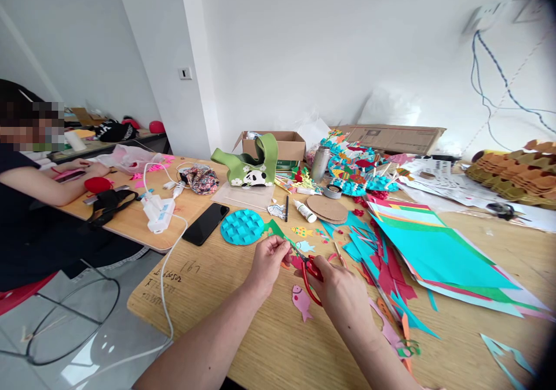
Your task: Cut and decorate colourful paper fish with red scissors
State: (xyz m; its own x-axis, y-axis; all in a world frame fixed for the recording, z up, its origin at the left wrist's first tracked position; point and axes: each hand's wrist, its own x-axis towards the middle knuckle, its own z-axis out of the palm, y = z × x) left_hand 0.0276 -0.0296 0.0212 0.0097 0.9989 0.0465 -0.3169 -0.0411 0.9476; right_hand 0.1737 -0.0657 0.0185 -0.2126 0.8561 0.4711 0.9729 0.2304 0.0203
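My left hand (273, 258) pinches a piece of green paper (274, 228) above the wooden table. In my right hand (336, 283) is a pair of scissors (309, 280) with red handles, fingers closed round the loops. The blades point left and up, reaching the green paper at my left fingertips; whether they are parted I cannot tell. Below the scissors lies a pink paper fish (300, 302). Beyond my hands are a light blue paper fish (305, 245), a yellow fish (301, 232) and a blue woven-paper disc (242, 226).
A black phone (205, 223) and a white power strip (157, 213) lie left. Coloured paper sheets (443, 257) and scraps spread right. Behind stand a green panda bag (252, 170), a glue bottle (304, 211) and a metal flask (321, 164). Another person (26, 193) sits far left.
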